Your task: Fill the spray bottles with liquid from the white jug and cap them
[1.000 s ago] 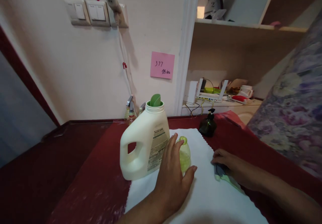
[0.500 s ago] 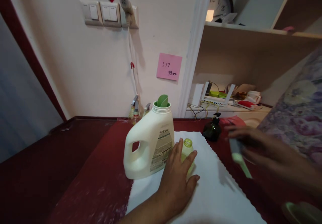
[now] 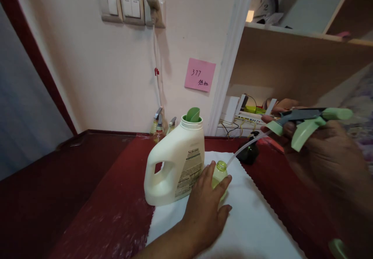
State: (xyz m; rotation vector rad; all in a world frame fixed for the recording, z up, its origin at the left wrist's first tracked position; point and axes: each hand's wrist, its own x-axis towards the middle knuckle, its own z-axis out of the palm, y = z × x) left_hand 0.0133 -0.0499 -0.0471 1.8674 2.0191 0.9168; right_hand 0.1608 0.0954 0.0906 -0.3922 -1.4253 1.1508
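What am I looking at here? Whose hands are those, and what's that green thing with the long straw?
A person wears a camera on their head, so you see their own two hands from above. The left hand grips a small green bottle standing open on a white cloth. The right hand holds up a green spray top; its thin tube slants down toward the bottle's mouth. Beside the bottle stands a big white jug, cap off. Everything rests on a dark red table.
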